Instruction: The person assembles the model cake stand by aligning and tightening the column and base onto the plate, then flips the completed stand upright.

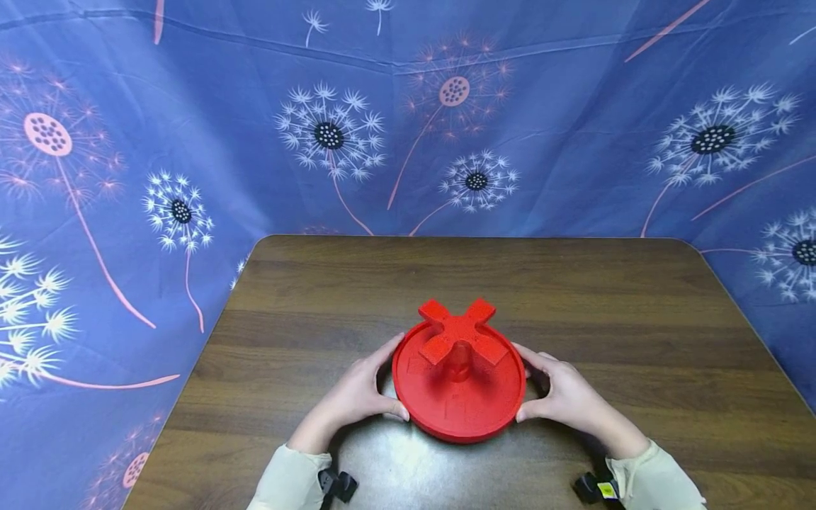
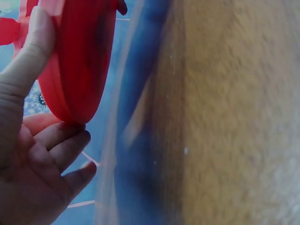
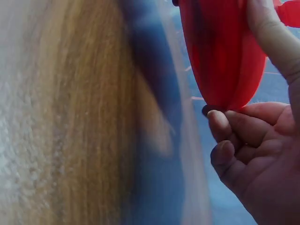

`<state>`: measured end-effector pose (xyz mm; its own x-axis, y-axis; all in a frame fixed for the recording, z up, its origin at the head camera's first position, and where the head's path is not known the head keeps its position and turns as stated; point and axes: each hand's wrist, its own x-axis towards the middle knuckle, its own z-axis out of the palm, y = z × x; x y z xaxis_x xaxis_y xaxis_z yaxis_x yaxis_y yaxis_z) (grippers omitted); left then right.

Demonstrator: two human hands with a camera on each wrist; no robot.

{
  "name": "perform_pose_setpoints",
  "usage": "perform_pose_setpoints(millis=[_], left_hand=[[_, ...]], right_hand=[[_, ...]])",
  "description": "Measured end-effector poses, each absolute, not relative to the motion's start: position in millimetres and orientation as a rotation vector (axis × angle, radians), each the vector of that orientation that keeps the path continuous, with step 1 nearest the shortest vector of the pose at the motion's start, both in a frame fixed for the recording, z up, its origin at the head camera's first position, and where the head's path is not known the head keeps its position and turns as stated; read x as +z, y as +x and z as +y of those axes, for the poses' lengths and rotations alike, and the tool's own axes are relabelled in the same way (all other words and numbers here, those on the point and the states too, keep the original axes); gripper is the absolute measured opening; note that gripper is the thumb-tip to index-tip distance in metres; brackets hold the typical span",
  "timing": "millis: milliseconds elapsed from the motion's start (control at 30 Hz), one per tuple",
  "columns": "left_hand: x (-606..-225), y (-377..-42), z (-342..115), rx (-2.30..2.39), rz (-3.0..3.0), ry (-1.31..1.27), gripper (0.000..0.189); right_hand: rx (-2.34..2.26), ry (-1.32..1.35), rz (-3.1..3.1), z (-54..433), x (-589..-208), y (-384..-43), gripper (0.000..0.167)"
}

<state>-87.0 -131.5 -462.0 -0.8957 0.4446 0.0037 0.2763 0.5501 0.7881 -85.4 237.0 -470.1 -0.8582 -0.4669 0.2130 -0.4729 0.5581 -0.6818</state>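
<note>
A red round dish (image 1: 433,397) with a raised rim is between my two hands. From its middle rises a short post topped by a red X-shaped piece (image 1: 462,331). My left hand (image 1: 357,393) grips the left edge, thumb at the near side and fingers farther round the rim. On the opposite edge, my right hand (image 1: 567,393) holds it in the same way. Both wrist views show the dish's underside raised off the table, with a small dark foot (image 3: 206,110) beneath it in the right wrist view. Some fingertips are hidden behind the rim.
The brown wood-grain table (image 1: 287,304) reflects light near its front. A blue cloth (image 1: 242,92) with a dandelion print hangs behind it and at both sides. Each wrist carries a small black camera (image 1: 338,485) on a strap.
</note>
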Motion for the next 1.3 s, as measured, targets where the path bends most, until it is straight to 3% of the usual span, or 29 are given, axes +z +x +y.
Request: perform_pose_setpoints(millis=[200,533,867,1167,1300], left_hand=[[-457,-84,-131,1.439,2.516,0.625,0.11],[-453,-82,-127,1.729,2.369,0.72,0.09],[-454,-79,-127,1.835,2.314,0.843,0.086],[-459,-79,-120,1.806,2.648,0.859,0.055],[-443,-74,-113,1.839,2.744,0.847,0.044]], right_hand=[[1.531,0.892,-2.585,240,-466,-82,0.102],[1.634,0.854,-2.464,241,-465,-78,0.08],[1.664,0.858,-2.33,235,-463,-74,0.06],[1.637,0.813,-2.304,231,-462,-70,0.057],[1.556,0.806,-2.327,231,-460,-69,0.056]])
